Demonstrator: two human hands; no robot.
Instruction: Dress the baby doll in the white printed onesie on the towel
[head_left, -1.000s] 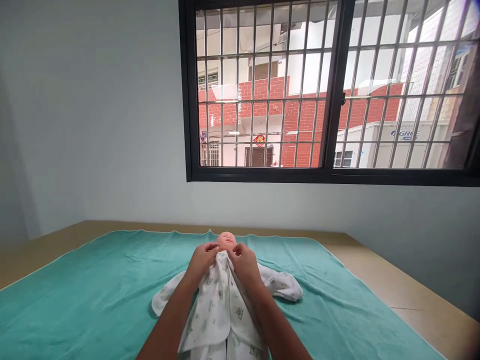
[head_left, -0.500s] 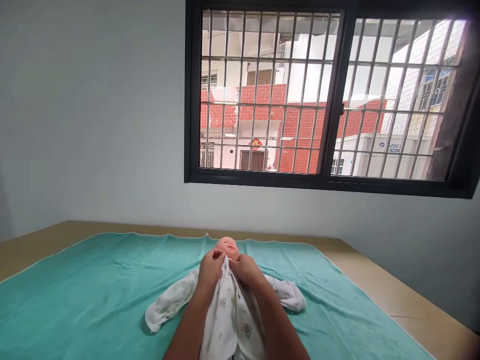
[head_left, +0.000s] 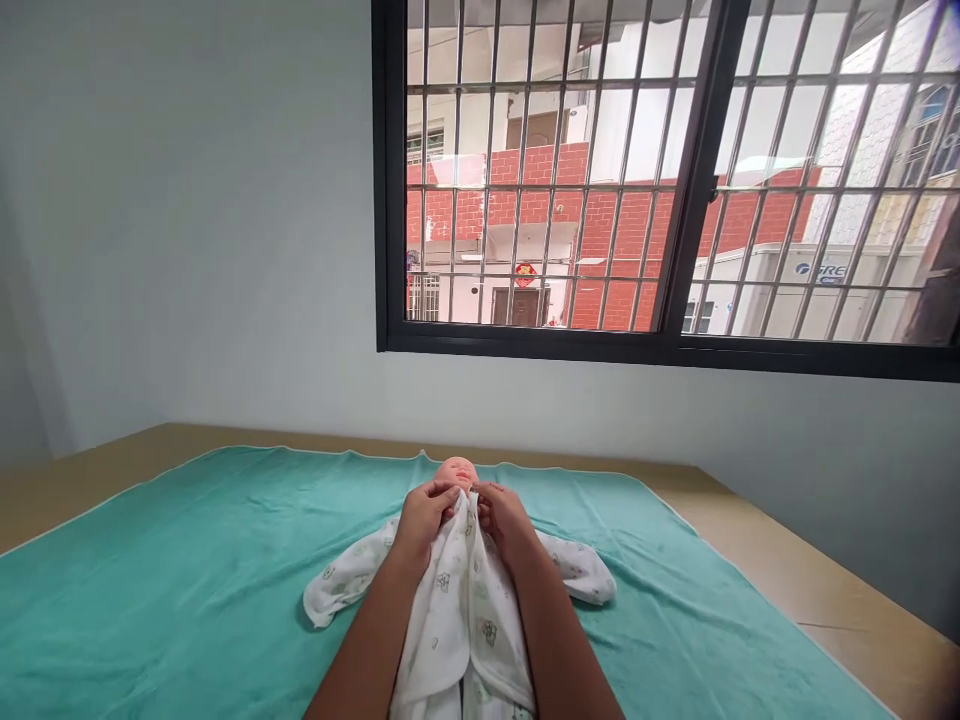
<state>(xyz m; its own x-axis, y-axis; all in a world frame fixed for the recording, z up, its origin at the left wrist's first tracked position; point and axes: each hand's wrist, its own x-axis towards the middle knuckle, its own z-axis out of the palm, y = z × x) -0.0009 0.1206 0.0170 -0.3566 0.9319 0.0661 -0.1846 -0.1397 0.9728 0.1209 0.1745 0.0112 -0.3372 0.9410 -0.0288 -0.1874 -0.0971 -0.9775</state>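
Note:
A baby doll [head_left: 458, 470] lies on its back, its head pointing away from me. It wears a white printed baby shirt [head_left: 442, 610], whose sleeves spread out to both sides. My left hand [head_left: 426, 515] pinches the shirt's left front edge just below the doll's chin. On the other front edge, at the same height, my right hand [head_left: 504, 515] is closed, fingers bent around the cloth. The two edges run side by side down the front and part near the bottom hem. The doll's neck and most of its body are hidden by the shirt and my hands.
Under the doll a green cloth [head_left: 225, 560] covers much of a tan tabletop [head_left: 810, 580]. Behind it rises a pale wall [head_left: 210, 220] with a dark-framed, barred window [head_left: 540, 345]. Brick buildings show outside.
My hands have drawn slightly apart at the collar, so the two shirt edges show more separately. The right hand's fingers have turned more around its edge. The camera view has shifted a little.

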